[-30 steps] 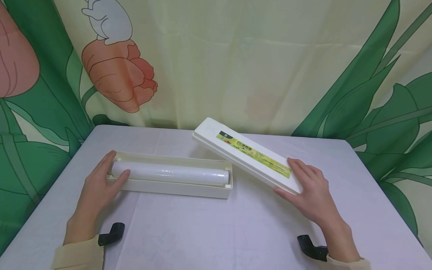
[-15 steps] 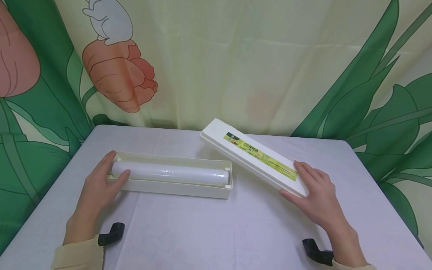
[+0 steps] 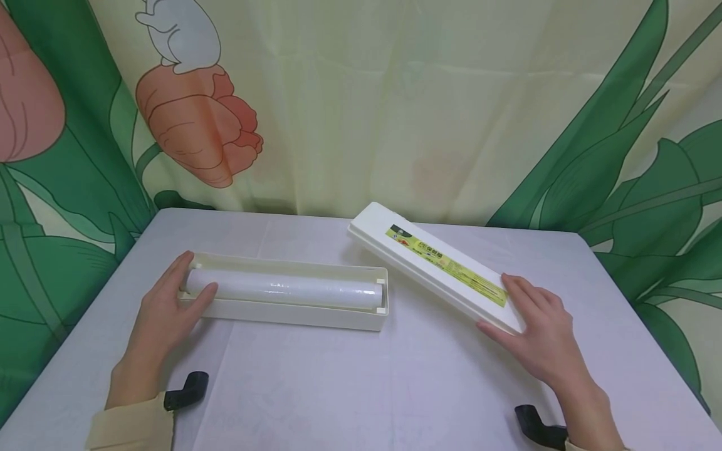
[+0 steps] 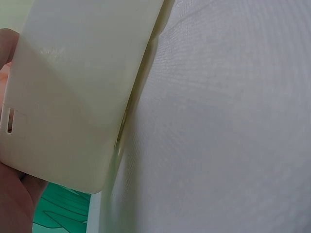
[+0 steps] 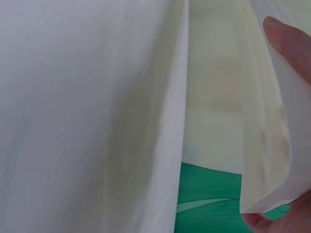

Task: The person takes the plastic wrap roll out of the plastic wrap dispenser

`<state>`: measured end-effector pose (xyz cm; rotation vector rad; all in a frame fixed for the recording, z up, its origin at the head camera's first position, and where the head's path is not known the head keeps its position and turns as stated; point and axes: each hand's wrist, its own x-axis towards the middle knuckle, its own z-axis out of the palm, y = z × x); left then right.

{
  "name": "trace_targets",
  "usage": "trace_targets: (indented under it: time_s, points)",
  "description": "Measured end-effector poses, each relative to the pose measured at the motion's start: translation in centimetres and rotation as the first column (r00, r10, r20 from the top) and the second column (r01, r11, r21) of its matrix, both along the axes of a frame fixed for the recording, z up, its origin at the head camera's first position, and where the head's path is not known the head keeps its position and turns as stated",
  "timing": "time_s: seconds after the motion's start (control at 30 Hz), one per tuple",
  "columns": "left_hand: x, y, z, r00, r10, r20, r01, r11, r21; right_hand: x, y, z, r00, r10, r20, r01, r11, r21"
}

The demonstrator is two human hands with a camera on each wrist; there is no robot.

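Observation:
An open cream box (image 3: 293, 318) lies lengthwise on the table with a roll of plastic wrap (image 3: 287, 292) inside it. My left hand (image 3: 169, 307) holds the box by its left end, thumb over the near wall and fingers at the far side. In the left wrist view the box wall (image 4: 77, 97) stands on the cloth, with part of the hand behind it. My right hand (image 3: 538, 332) grips the near right end of the long white lid (image 3: 434, 263), which bears a yellow-green label. The right wrist view shows the lid (image 5: 265, 145) raised off the cloth, thumb on one edge.
A white cloth covers the table (image 3: 338, 388). Behind it hangs a curtain (image 3: 361, 125) printed with leaves, a carrot and a white animal. A black curved piece sits at each wrist, one at the left (image 3: 188, 389) and one at the right (image 3: 538, 427).
My right hand has carried the lid to the right and slightly nearer, away from the box. The left hand and the box have stayed in place.

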<state>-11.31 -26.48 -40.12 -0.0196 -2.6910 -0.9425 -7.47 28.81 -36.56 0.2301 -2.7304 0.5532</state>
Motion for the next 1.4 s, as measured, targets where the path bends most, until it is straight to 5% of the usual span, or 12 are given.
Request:
trace_targets:
  time_s: [1.4]
  points:
    - [0.1, -0.1, 0.0, 1.000, -0.011, -0.014, 0.011, 1.000, 0.000, 2.5, 3.1, -2.1, 0.989, -0.133, 0.066, 0.127, 0.989, 0.078]
